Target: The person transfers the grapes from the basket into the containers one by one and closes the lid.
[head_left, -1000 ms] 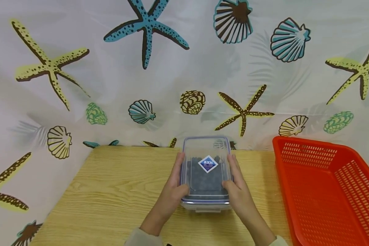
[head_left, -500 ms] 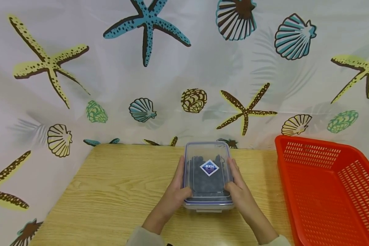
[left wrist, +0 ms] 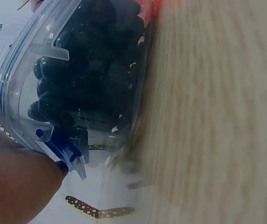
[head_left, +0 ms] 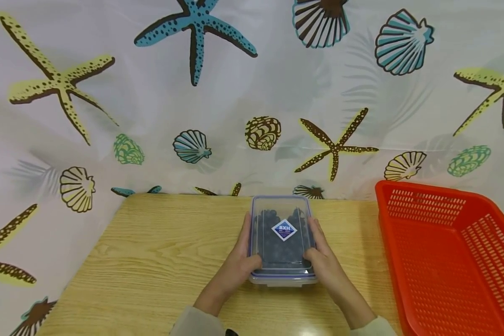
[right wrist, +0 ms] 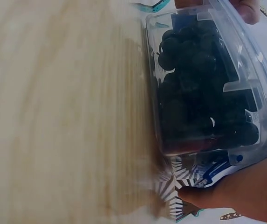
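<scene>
A clear plastic food container, its lid on and edged in blue, is filled with dark round grapes. A blue and white diamond label marks the lid. My left hand grips the container's left side, thumb over the lid's near corner. On the opposite side my right hand holds it the same way, thumb on the lid. Close above the wooden table in both wrist views is the container's base; whether it touches the wood I cannot tell. Most fingers are hidden behind its sides.
Right of the container stands a red plastic basket with slotted walls. The light wooden table runs back to a white cloth printed with starfish and shells, which hangs behind and along the left.
The container's far edge has come down, so it lies flatter, and the grapes show more clearly through the lid. Both hands keep their hold. The head view has shifted slightly.
</scene>
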A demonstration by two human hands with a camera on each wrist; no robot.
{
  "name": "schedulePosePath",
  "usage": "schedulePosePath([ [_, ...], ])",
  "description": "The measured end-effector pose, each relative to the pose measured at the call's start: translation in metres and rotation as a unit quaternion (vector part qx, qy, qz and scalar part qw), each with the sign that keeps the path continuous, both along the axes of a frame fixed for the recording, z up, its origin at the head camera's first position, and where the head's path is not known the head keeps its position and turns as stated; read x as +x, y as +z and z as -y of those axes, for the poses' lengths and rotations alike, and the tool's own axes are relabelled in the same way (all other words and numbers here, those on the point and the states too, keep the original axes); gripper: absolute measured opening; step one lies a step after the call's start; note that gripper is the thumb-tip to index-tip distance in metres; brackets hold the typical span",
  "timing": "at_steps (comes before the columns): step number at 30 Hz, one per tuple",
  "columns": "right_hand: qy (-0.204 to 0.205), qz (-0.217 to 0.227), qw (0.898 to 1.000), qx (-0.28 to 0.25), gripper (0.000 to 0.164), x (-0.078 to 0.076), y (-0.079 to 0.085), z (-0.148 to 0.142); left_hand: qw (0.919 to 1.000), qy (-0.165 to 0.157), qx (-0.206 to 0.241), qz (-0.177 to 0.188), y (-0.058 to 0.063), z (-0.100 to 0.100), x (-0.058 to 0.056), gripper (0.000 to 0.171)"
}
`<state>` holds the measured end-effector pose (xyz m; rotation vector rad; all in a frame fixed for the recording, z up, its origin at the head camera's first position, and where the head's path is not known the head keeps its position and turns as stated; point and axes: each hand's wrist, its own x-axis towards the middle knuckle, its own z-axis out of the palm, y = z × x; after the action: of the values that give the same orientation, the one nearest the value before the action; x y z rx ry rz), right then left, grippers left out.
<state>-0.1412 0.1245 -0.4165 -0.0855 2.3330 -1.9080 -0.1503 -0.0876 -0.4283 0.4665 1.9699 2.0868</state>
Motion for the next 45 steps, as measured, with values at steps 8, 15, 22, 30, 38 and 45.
schedulePosePath([
  [8, 0.002, -0.008, 1.000, -0.006, 0.084, -0.004, -0.003, -0.001, 0.9995, 0.002, -0.031, 0.004, -0.001, 0.000, -0.001, 0.111],
  [15, -0.003, -0.009, 1.000, 0.009, 0.075, -0.004, -0.005, -0.004, 0.9973, 0.014, -0.072, 0.004, -0.001, 0.000, -0.003, 0.109],
  [22, 0.006, -0.042, 0.999, 0.031, 0.065, -0.009, -0.005, -0.011, 0.9890, 0.025, -0.146, -0.003, 0.003, 0.000, -0.007, 0.107],
  [30, 0.012, 0.021, 0.998, -0.054, 0.067, -0.011, -0.009, -0.024, 0.9843, 0.013, -0.175, -0.014, 0.002, 0.003, -0.005, 0.105],
  [38, -0.033, 0.048, 0.994, -0.087, 0.081, -0.007, -0.005, -0.022, 0.9848, 0.006, -0.173, -0.016, 0.002, 0.005, -0.004, 0.104],
  [45, -0.065, 0.032, 0.997, -0.040, 0.080, -0.005, 0.000, -0.019, 0.9842, 0.004, -0.175, -0.025, 0.002, 0.005, -0.004, 0.104],
])
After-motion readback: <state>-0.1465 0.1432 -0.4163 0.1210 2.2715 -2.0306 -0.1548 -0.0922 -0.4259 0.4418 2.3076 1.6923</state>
